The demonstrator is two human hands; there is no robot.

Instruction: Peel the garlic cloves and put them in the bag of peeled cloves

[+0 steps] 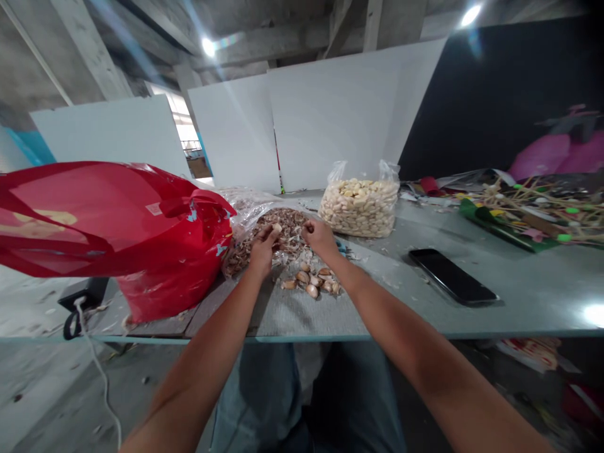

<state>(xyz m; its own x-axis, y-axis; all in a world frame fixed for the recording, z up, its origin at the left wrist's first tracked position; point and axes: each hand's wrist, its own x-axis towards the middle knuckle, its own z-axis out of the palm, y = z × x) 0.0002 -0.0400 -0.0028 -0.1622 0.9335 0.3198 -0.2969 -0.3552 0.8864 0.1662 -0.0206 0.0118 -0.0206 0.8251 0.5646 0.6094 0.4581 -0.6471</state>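
My left hand (263,246) is closed on a pale garlic clove (277,227), held at the fingertips above a clear plastic bag full of brown garlic skins (287,219). Just to its right, my right hand (321,239) has its fingers pinched together; whatever may be between them is too small to make out. Below the hands, several unpeeled garlic cloves (312,290) lie in a loose pile on the grey table (302,321). Behind my right hand stands a clear bag of peeled garlic cloves (361,207). A blue object (340,246) is partly hidden by my right wrist.
A large red plastic bag (174,251) stands on the left, near a black box with a white cable (101,371). To the right lies a black phone (450,275). Thin sticks and scraps (533,211) clutter the far right. White panels (349,113) rise behind the table.
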